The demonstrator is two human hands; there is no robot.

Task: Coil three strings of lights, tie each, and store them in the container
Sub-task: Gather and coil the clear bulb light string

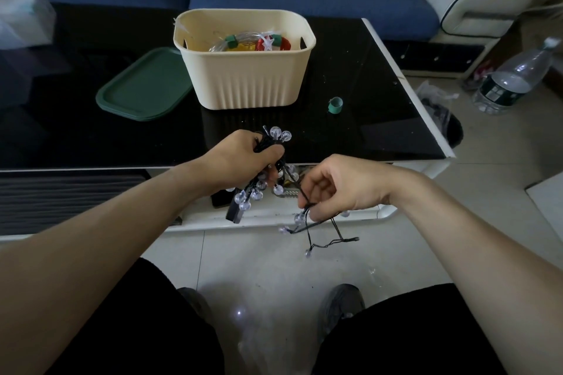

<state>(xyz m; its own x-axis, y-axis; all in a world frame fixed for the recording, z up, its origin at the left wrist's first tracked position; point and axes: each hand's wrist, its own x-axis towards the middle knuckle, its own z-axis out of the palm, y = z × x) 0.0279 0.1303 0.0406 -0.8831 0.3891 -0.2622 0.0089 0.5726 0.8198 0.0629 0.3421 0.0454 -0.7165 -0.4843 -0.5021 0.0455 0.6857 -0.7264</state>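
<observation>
Our left hand (243,158) was curled tight round a coiled bundle of the light string (268,173), black wire w/ clear round bulbs sticking out above & below the fist, a small black box hanging at the bottom. Our right hand (338,189) pinched the loose end of the same string btwn thumb & fingers; the tail w/ a few bulbs dangled below it over the floor. Both hands were held just in front of the table (380,119) edge. On the table, beyond the hands, stood the cream container (243,82), open, w/ two tied coils (253,42) inside. A green lid (143,88) lay touching its left side; a green tie (335,105) sat nr its right. A water bottle (515,76) stood on the floor at far right.
</observation>
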